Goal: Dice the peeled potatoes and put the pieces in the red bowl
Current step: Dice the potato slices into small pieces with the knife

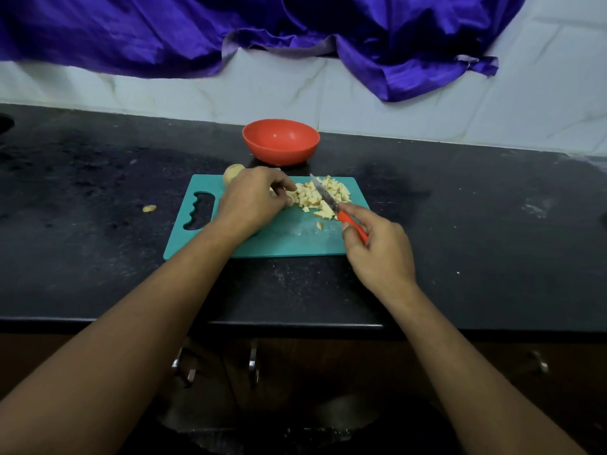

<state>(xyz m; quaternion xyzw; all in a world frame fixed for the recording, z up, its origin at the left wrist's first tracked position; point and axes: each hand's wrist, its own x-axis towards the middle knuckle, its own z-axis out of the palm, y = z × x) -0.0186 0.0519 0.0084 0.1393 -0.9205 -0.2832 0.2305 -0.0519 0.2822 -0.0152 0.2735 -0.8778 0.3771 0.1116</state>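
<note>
Black counter (98,198), right hand (377,254) gripping knife (331,201), left hand (253,198) pinching potato pieces (315,195)

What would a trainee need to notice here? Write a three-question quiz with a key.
1. True or false: the red bowl already holds potato pieces.
2. Which hand holds the knife?
3. Where does the whole peeled potato lie? A) in the bowl B) at the cutting board's far left edge C) on the floor

Key: 1. false, it looks empty. 2. the right hand. 3. B.
</note>
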